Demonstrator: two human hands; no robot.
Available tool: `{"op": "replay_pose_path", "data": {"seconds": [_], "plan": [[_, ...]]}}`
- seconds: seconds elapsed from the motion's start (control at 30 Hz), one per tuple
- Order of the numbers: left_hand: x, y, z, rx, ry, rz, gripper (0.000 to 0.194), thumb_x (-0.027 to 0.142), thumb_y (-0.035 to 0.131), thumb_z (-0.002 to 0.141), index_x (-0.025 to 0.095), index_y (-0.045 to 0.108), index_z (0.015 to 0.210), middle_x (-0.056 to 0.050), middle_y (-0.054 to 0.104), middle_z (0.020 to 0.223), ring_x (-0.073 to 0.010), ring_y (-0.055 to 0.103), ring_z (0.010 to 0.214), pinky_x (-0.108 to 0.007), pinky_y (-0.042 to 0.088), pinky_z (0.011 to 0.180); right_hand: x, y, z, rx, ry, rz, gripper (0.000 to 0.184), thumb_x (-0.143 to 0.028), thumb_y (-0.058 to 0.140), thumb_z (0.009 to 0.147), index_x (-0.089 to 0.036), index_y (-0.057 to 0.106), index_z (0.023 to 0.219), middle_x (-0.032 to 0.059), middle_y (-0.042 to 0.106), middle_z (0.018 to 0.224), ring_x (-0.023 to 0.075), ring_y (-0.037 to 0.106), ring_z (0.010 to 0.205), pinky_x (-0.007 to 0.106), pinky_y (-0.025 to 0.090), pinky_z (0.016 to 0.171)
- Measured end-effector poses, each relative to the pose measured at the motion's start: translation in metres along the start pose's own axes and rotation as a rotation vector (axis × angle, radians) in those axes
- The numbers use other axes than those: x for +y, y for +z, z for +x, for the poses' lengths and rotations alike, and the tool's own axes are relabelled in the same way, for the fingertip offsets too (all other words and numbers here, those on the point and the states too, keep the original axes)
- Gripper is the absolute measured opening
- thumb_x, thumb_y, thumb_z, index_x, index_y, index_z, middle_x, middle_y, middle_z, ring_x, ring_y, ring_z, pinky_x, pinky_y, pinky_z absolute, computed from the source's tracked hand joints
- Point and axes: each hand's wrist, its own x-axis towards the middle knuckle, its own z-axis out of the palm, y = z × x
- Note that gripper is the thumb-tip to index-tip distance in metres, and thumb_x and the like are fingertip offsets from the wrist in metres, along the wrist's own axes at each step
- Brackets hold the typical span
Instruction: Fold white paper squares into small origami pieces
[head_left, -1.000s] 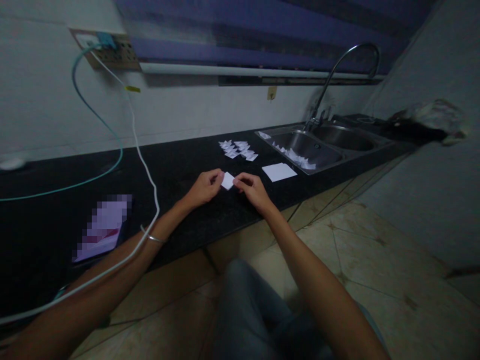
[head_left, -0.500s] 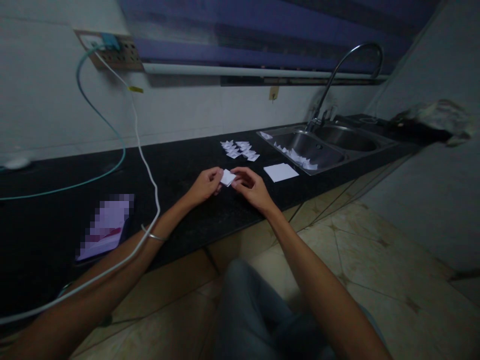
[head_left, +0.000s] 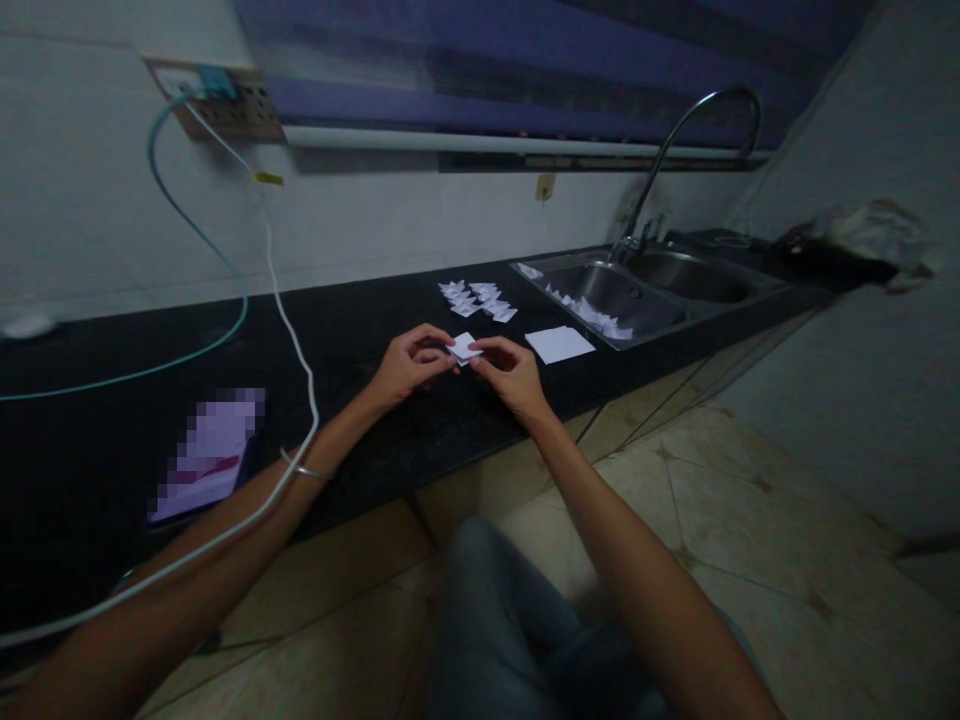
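Between my two hands, just above the black countertop (head_left: 360, 330), is a small folded white paper (head_left: 464, 347). My left hand (head_left: 411, 366) pinches its left side with thumb and fingers. From the right, my right hand (head_left: 511, 374) grips the other edge, thumb below and fingers above. Behind the hands lie several folded paper pieces (head_left: 477, 299) in two rows. A stack of flat white paper sheets (head_left: 559, 344) rests to the right of my right hand.
More folded papers (head_left: 589, 312) line the near left edge of the metal sink (head_left: 679, 312), under a curved faucet (head_left: 660, 160). A phone with a blurred screen (head_left: 206, 455) lies at left. A white cable (head_left: 289, 330) hangs across my left forearm.
The folded paper has turned and opened a little between my fingers. My left hand has shifted its grip on it, and both hands have moved slightly.
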Motion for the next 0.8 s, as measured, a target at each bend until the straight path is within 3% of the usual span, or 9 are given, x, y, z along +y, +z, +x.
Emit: {"op": "replay_pose_path", "data": {"seconds": [0.4, 0.8], "plan": [[0.0072, 0.0003, -0.0014, 0.146, 0.036, 0.085, 0.018, 0.027, 0.085, 0.067, 0.013, 0.077, 0.073, -0.01, 0.078, 0.08, -0.0074, 0.057, 0.043, -0.018, 0.042, 0.036, -0.0003, -0.0021, -0.0011, -0.001, -0.023, -0.01, 0.021, -0.035, 0.079, 0.076, -0.022, 0.074, 0.092, 0.0031, 0.075, 0.094, 0.0192, 0.068, 0.087, 0.037, 0.055, 0.082], [0.0034, 0.0003, 0.0, 0.135, 0.032, 0.092, 0.03, 0.039, 0.086, 0.069, 0.013, 0.077, 0.082, -0.007, 0.075, 0.072, -0.0072, 0.054, 0.042, -0.017, 0.043, 0.035, -0.0061, 0.0016, -0.0024, 0.06, 0.01, -0.062, 0.021, -0.039, 0.08, 0.076, -0.02, 0.076, 0.085, 0.0035, 0.076, 0.087, 0.0194, 0.069, 0.084, 0.037, 0.054, 0.084]]}}
